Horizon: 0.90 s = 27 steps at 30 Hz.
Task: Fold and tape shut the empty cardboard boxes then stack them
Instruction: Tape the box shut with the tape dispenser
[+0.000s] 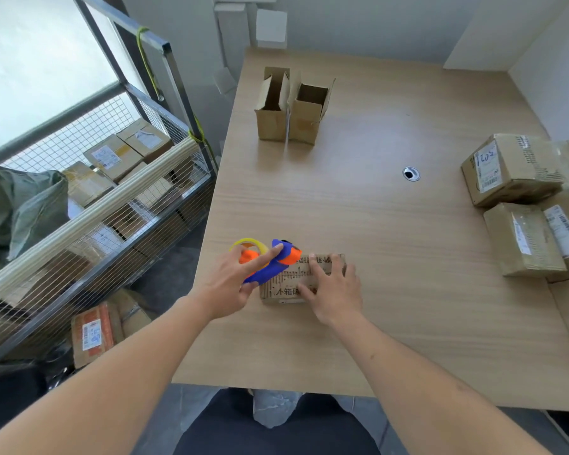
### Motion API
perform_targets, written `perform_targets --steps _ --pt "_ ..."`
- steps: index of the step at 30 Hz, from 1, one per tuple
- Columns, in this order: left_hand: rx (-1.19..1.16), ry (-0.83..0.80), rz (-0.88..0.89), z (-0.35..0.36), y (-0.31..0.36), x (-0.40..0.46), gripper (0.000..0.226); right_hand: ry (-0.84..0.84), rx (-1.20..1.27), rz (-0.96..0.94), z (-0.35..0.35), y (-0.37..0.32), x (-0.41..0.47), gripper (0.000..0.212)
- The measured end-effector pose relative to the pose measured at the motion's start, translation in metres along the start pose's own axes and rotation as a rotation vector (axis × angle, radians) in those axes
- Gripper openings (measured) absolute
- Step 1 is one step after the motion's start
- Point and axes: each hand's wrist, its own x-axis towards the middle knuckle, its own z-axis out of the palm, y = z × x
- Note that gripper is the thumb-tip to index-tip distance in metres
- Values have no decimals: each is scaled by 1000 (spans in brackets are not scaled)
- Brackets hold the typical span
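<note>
Broadly, the task looked partly done. A wooden table filled the view. At its right edge sat several closed, labelled parcels, some overlapping. Toward the table's far side stood two cardboard boxes side by side, flaps up, not yet folded or taped. Near the table's front edge lay a small printed box, flaps down. The right hand pressed flat on it, fingers spread. The left hand gripped a blue and orange tape dispenser at the box's left end, so taping seemed under way; stacking remained.
</note>
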Motion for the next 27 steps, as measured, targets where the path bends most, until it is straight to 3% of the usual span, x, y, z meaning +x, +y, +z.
perform_targets --steps 6,11,16,21,27 --pt "90 -199 47 0 4 13 100 49 117 -111 2 28 7 53" --pt "195 -251 76 -2 6 23 100 259 328 -203 -6 33 19 31" --pt "229 -261 80 -5 8 26 102 33 744 -396 -19 26 20 57" --pt "261 -252 101 -9 15 27 105 2 791 -379 -21 28 26 77" --pt "317 -278 103 -12 22 27 109 -41 877 -325 -25 27 37 68"
